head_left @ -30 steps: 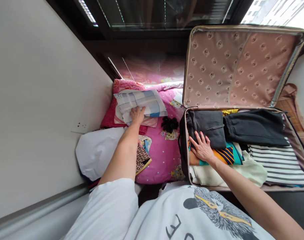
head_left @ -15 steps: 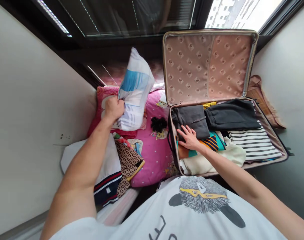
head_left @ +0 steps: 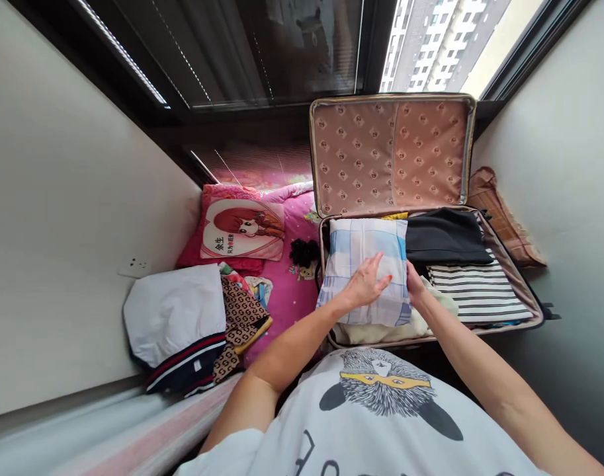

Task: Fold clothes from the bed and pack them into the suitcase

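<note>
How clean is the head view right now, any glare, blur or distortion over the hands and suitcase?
Head view: the window is blown out at upper right, but no glare reaches the suitcase; the left hand and right hand at the plaid cloth are sharp, evenly lit, with soft shadows; the wide lens bows the walls and stretches the edges.

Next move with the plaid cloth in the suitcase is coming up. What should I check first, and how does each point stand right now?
1. Plaid cloth lies inside the suitcase, on its left side: ok.
2. Left hand rests flat on the cloth: ok.
3. Right hand has a grip on the cloth's right edge: cannot tell.
4. Lid stands open, apart from both hands: ok.
5. Cream garment sits within the front rim: cannot tell.
</note>
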`<state>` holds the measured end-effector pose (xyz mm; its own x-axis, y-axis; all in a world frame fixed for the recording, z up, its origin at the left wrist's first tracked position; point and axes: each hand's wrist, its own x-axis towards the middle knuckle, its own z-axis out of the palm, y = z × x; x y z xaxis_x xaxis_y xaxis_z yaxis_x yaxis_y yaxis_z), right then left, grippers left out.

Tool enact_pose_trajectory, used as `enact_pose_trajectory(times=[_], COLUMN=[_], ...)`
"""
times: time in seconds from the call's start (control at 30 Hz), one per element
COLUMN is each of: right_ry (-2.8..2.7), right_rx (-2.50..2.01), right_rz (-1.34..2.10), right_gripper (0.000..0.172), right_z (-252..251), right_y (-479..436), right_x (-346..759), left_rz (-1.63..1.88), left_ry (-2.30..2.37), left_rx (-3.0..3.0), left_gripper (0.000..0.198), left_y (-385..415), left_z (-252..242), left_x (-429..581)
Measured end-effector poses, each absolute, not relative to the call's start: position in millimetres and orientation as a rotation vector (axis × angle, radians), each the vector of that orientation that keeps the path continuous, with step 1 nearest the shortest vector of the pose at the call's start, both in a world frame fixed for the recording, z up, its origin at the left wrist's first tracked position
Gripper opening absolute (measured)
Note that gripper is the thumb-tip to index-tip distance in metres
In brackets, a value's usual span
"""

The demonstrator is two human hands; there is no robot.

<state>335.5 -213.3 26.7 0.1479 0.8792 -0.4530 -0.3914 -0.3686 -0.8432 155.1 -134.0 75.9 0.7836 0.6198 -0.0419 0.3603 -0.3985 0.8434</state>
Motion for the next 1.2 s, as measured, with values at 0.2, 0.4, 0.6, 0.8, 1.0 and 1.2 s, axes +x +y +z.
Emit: enact_pose_trajectory(times=[0.2,0.4,0.6,0.8,1.0,1.2], right_ry=[-0.55,-1.026,-1.709,-1.993,-2.012,-2.054], right_rx=[-1.535,-1.766,-2.056,-2.096,-2.178,-2.228], right_rz=[1.394,1.138,0.189,0.113,-0.069,-0.132], right_gripper=[0.12,0.103,0.076,0.056,0.05,0.049], right_z=[22.6,17.6,23.8,-28.1,-63.3,-61.1], right_y=[-234.0,-225.0,-214.8,-178.7,-180.3,-181.6], right_x=[379.7,385.8,362.5,322.9,332.9,332.8], left_rz=[0.257,0.208,0.165,-0.043,0.142,0.944], left_ry=[1.248,1.224,1.258,1.04,0.871,1.031], left_rx=[2.113,2.193,2.425,2.337,2.199,1.128], left_gripper=[0.088,0.097,0.1,0.102,0.087,0.04], left_y=[-123.8,-168.0,-160.9,-147.0,-140.5,-69.5], left_z=[24.1,20.5,14.2,-27.4,-24.9,-37.2], left_x=[129.2,122.9,147.1,163.6,147.6,41.4])
